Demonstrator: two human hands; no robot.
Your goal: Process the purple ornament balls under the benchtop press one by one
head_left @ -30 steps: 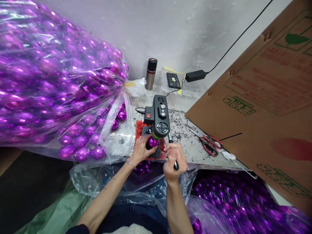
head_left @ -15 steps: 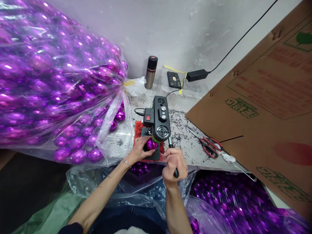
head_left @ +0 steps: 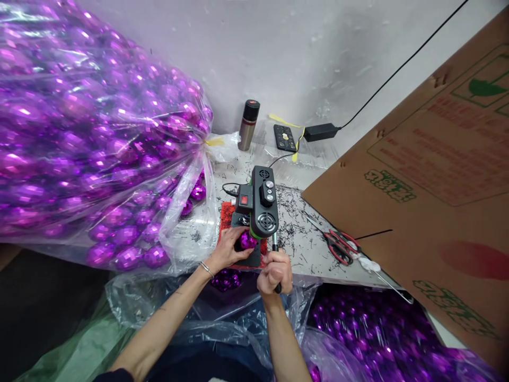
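A shiny purple faceted ball (head_left: 247, 241) is pinched between the thumb and fingers of my left hand (head_left: 229, 249). It sits under the front end of a small black bench press (head_left: 264, 204), close to its green-edged head; whether they touch is hidden. My right hand (head_left: 275, 271) is wrapped round the press's lever handle (head_left: 275, 243), whose black tip shows below the fist. Under the press is a dark base plate (head_left: 251, 259) on a red mat (head_left: 226, 213). A box with a red switch (head_left: 244, 200) is fixed to the press's left side.
A big clear bag of purple balls (head_left: 119, 159) fills the left. Red-handled scissors (head_left: 340, 246) lie beside a cardboard box (head_left: 429, 212) on the right. Behind stand a flask (head_left: 248, 124), a phone (head_left: 284, 138) and a power adapter (head_left: 320, 131). Black scraps litter the table (head_left: 294, 254).
My right hand and the lever handle have swung a little left and down. My left hand still holds the ball under the press. The whole view has shifted slightly.
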